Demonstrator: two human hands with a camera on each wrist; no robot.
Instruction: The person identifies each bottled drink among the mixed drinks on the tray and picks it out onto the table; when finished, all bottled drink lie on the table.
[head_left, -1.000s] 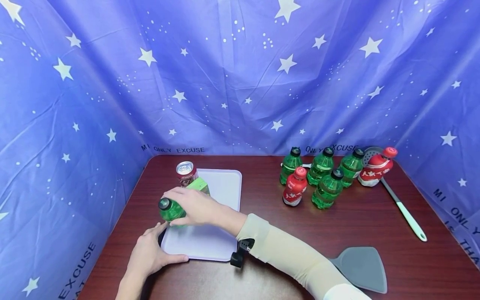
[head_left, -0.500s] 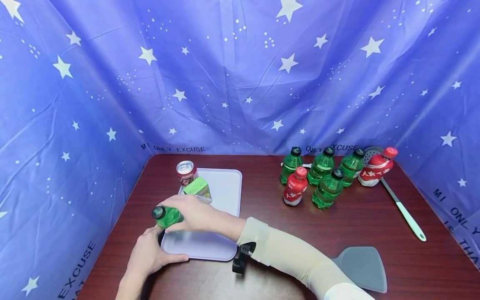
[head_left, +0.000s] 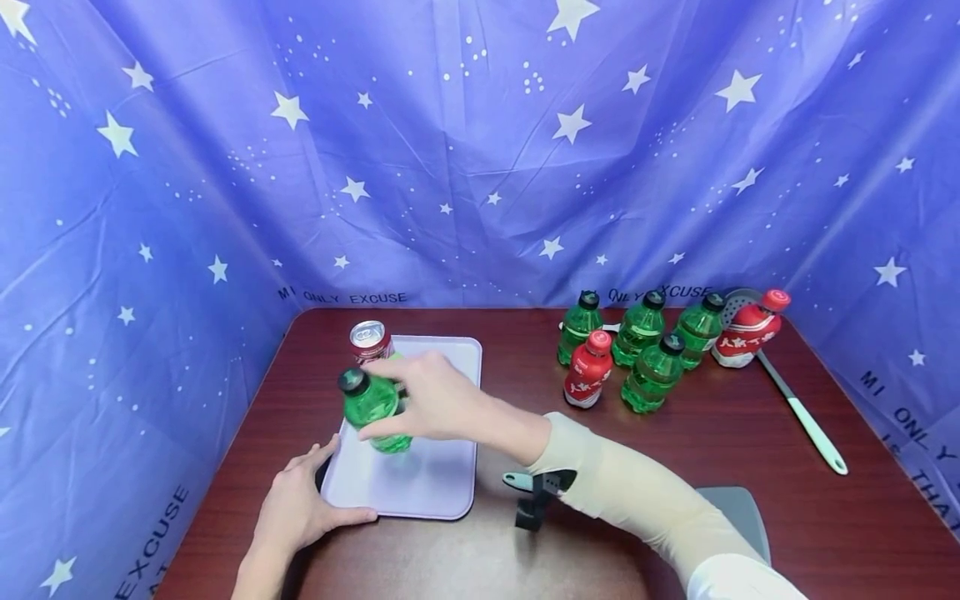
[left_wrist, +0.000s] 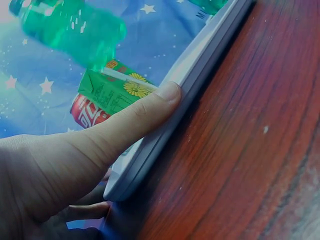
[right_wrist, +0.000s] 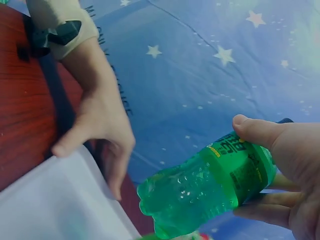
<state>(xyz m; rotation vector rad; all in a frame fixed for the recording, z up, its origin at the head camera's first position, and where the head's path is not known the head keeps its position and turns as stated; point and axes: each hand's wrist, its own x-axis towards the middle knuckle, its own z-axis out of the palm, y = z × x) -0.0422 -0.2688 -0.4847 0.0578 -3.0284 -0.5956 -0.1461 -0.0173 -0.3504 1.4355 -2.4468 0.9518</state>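
In the head view my right hand (head_left: 442,400) grips a green soda bottle (head_left: 371,404) with a black cap, tilted over the left part of a pale lilac tray (head_left: 442,487). The right wrist view has its label between thumb and fingers, base pointing away from the palm. My left hand (head_left: 292,504) braces the tray's near left corner, thumb along the front edge, fingers along the left side. A green drink carton (left_wrist: 115,90), mostly hidden behind my right hand in the head view, stands on the tray. Close by it is a dark red soda can (head_left: 369,340).
Several green bottles (head_left: 652,375) stand at the back right with a small red bottle (head_left: 588,371) and a larger red bottle (head_left: 750,333). A slotted utensil with a mint handle (head_left: 817,433) lies right of them. A grey spatula (head_left: 738,508) lies at the front right, partly under my sleeve.
My right hand first shifted left and toward me with the bottle, then swung back right and away over the tray. The carton is now largely covered. My left hand stays at the corner.
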